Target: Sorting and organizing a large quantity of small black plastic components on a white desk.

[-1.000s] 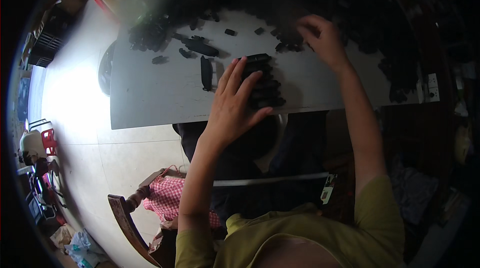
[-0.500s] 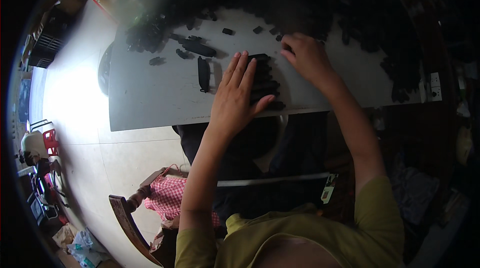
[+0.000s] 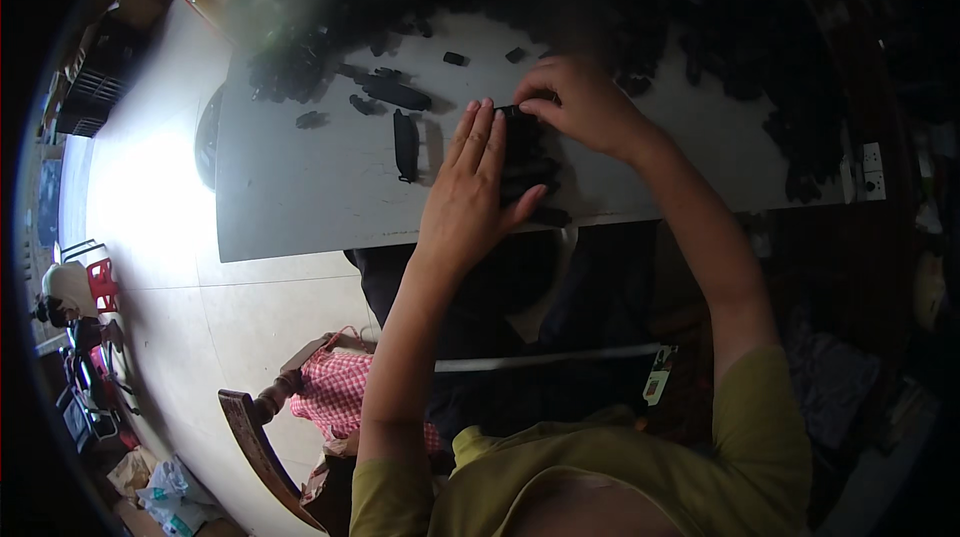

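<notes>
The left hand (image 3: 470,192) lay flat, fingers (image 3: 478,137) straight and together, pressed against the left side of a small stack of black parts (image 3: 530,162) near the front edge of the grey bench (image 3: 300,207). The stack's long axis ran from the front edge toward the far side, along the line of those fingers. The right hand (image 3: 580,107) came over the stack's far end, its fingertips (image 3: 530,102) pinched together on the topmost piece, so it was the hand nearer that end. A single long black part (image 3: 405,144) lay just left of the left hand, apart from it, and loose black pieces (image 3: 300,67) were heaped toward the far left corner
</notes>
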The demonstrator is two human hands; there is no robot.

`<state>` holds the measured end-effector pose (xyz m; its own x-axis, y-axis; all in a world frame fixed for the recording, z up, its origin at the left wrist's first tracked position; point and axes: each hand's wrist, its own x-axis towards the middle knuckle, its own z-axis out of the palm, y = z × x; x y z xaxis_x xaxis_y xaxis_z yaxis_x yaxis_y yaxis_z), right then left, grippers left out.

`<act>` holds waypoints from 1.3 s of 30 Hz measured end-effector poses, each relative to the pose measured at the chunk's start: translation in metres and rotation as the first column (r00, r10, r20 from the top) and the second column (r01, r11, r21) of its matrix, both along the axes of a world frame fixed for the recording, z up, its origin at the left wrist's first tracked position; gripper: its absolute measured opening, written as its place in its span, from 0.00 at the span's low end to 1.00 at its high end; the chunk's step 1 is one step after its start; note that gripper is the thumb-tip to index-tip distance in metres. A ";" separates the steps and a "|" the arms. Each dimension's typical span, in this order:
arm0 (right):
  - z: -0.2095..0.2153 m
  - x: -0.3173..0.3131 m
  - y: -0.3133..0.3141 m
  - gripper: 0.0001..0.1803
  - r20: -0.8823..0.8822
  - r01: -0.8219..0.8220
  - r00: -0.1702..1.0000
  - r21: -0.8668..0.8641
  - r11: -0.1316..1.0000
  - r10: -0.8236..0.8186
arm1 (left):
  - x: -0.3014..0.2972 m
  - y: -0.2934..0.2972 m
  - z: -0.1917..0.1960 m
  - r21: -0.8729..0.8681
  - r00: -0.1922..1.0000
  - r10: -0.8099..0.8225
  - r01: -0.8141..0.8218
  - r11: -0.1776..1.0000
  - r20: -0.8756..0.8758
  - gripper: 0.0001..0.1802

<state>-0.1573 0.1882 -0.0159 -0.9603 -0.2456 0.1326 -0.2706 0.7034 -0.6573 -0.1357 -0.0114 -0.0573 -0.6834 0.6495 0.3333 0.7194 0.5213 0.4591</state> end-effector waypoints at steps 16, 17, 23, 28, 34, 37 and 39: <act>0.007 -0.005 -0.010 0.05 -0.004 -0.051 0.999 0.210 0.976 0.053 | -0.001 0.000 0.000 0.011 1.000 -0.015 0.015 1.000 0.008 0.47; 0.006 -0.005 -0.010 0.05 -0.002 -0.051 0.999 0.210 0.976 0.053 | -0.001 0.000 0.000 0.010 1.000 -0.015 0.015 1.000 0.007 0.47; 0.009 -0.005 -0.011 0.04 0.000 -0.029 1.000 0.241 0.970 0.029 | -0.002 0.001 0.001 0.030 0.999 -0.015 0.014 0.999 0.033 0.48; 0.010 -0.004 -0.016 0.04 -0.010 -0.010 1.000 0.342 0.939 0.015 | -0.002 0.001 0.002 0.037 0.999 -0.018 0.017 0.999 0.029 0.48; 0.007 -0.014 -0.016 0.04 -0.048 -0.063 0.995 0.390 0.919 0.088 | -0.002 0.002 0.000 0.030 1.000 -0.004 0.004 1.000 0.019 0.47; 0.013 -0.020 -0.014 0.05 0.072 -0.101 0.994 0.383 0.918 0.080 | -0.001 0.002 0.000 0.028 1.000 -0.006 0.005 1.000 0.022 0.47; 0.016 -0.023 -0.018 0.05 0.100 -0.119 0.991 0.412 0.903 0.085 | -0.001 0.001 -0.001 0.023 1.000 -0.005 0.005 1.000 0.023 0.47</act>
